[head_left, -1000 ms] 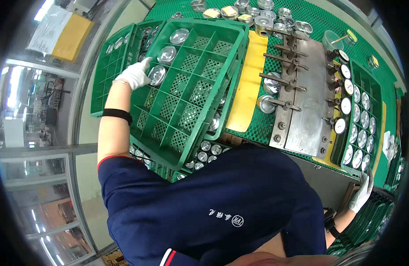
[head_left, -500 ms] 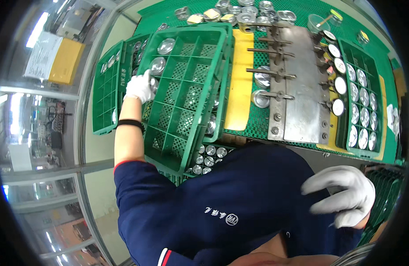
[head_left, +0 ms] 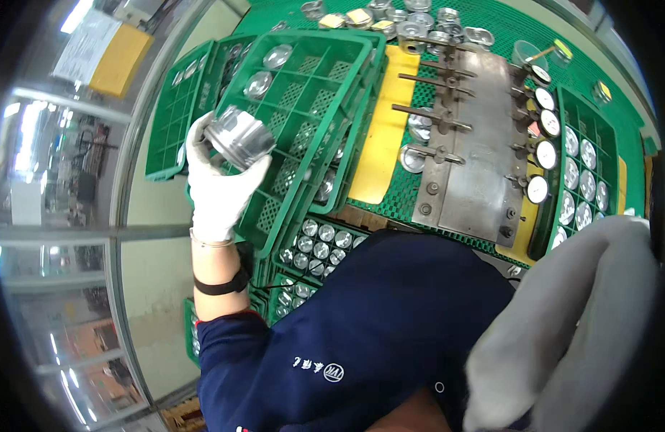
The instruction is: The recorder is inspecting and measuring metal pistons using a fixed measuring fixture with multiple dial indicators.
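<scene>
My left hand (head_left: 224,193), in a white glove, is closed around a silvery metal piston (head_left: 240,137) with grooves round its side. It holds the piston tilted above the left edge of a divided green crate (head_left: 355,85). Two more pistons (head_left: 258,85) sit in the crate's far-left compartments. My right hand (head_left: 537,324), also gloved, looms large and a little blurred at the lower right. Its fingers are stretched and apart, with nothing seen between them.
A steel bench fixture (head_left: 476,144) with clamp rods and several dial gauges (head_left: 545,154) stands right of a yellow strip (head_left: 379,144). Another green crate (head_left: 607,119) of pistons lies beyond the gauges. Loose metal parts (head_left: 419,29) cluster at the back. Lower crates (head_left: 319,248) hold pistons.
My left hand has lifted a piston out of the crate and brought it nearer to me. My right hand has risen closer to the camera. The view has shifted slightly.
</scene>
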